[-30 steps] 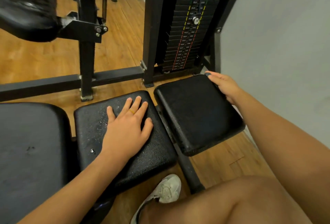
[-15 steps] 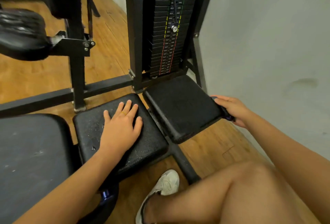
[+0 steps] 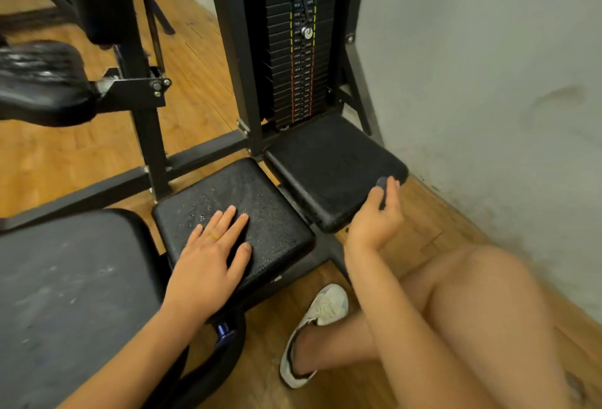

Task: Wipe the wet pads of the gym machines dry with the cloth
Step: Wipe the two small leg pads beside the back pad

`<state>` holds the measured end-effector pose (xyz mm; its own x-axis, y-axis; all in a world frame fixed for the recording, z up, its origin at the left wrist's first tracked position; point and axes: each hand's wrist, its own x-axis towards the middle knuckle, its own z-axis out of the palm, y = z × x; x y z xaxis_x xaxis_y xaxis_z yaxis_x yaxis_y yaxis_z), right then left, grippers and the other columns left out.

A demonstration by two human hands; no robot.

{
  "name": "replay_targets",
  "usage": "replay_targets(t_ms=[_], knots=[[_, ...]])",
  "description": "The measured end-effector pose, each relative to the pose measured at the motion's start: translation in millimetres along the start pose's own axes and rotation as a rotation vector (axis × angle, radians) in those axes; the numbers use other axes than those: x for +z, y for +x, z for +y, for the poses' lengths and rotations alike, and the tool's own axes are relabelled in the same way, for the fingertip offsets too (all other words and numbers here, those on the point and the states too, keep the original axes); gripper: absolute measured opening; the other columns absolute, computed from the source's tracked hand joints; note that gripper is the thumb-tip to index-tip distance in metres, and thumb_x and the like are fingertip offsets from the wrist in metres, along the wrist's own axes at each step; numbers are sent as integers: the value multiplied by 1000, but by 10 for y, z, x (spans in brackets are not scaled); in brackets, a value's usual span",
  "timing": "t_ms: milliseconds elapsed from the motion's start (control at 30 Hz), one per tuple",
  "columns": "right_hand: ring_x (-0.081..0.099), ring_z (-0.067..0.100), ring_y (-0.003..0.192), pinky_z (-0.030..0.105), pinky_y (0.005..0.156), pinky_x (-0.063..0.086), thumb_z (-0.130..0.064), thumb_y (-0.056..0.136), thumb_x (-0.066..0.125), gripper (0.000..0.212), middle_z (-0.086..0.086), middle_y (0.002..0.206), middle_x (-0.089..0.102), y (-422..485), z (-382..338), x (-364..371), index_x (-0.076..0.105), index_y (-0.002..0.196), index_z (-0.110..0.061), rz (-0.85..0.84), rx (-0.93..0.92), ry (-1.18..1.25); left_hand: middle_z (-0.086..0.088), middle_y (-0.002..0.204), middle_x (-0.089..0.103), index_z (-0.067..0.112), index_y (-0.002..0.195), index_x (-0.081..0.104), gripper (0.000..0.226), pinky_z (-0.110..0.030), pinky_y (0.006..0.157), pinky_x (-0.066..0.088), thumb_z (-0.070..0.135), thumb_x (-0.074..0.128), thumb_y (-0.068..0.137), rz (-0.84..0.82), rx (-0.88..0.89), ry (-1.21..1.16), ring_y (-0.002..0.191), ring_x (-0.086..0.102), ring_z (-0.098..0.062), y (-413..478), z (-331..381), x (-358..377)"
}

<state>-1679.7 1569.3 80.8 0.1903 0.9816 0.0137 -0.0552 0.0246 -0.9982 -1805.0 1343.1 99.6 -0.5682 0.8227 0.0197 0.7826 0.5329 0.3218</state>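
Left hand: the left hand (image 3: 211,255) is laid flat, fingers straight and slightly spread, on the near half of the middle pad (image 3: 260,193). Nothing is gripped. It is judged to be a brace for the crouch.
Right hand: the right hand (image 3: 374,216) is held at the near right corner of the right pad (image 3: 329,161), with the fingers curled in.
Cloth: a small dark wad (image 3: 381,182) is seen pinched at the right fingertips, touching the pad's edge. It is judged to be the cloth, though it is largely hidden by the fingers.
Middle pad surface: water droplets (image 3: 208,209) are scattered over it, so it is judged not yet wiped.
Right pad surface: it is matte with no drops made out, and is judged dry or nearly so.
Large seat pad: the large seat pad (image 3: 65,294) lies at the left and shows faint marks; whether it is wet cannot be told.
Surroundings: the weight stack (image 3: 293,60) stands just behind the right pad. The grey wall (image 3: 488,82) stands close on the right, and a white shoe (image 3: 312,333) rests on the wooden floor (image 3: 195,82).
Next step, judged: the cloth would need to be carried across to the middle pad and the left hand lifted clear.
Risk, judged: droplets under the resting palm could be missed.
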Motion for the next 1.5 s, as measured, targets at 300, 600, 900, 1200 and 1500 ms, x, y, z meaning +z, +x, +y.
replay_targets(t_ms=[300,600,900,1200,1500], knots=[[52,20,126,11,84,40,-26,102,46,41,4,139,56,616,-183,62,52,139,-11,112,229,54,12,163,13,36,155,22,63,-30,120,0,57,20,95,14,-14,-12,150,5,-6,1,37,-16],[61,23,108,36,93,50,-31,96,44,43,2,125,66,-651,153,222,56,136,-22,235,399,122,10,162,18,34,154,28,56,-33,123,4,54,29,101,36,-17,-20,151,10,-9,16,24,3],[50,45,117,47,99,42,-15,104,36,37,27,135,51,178,-361,107,46,137,2,124,427,174,12,161,19,36,153,29,68,-30,121,3,62,18,92,44,-20,-24,150,12,-7,21,3,4],[49,-27,89,-9,70,27,-12,100,50,37,-18,104,60,-934,75,100,52,137,-7,124,208,81,12,161,21,35,152,31,69,-30,121,4,63,17,91,48,-30,-19,150,14,-8,27,10,12],[61,25,115,41,95,50,-34,95,47,42,5,123,67,598,38,118,63,127,-13,160,189,18,10,161,22,36,153,30,66,-32,122,6,62,19,93,48,-36,-27,150,15,-9,23,-2,3]])
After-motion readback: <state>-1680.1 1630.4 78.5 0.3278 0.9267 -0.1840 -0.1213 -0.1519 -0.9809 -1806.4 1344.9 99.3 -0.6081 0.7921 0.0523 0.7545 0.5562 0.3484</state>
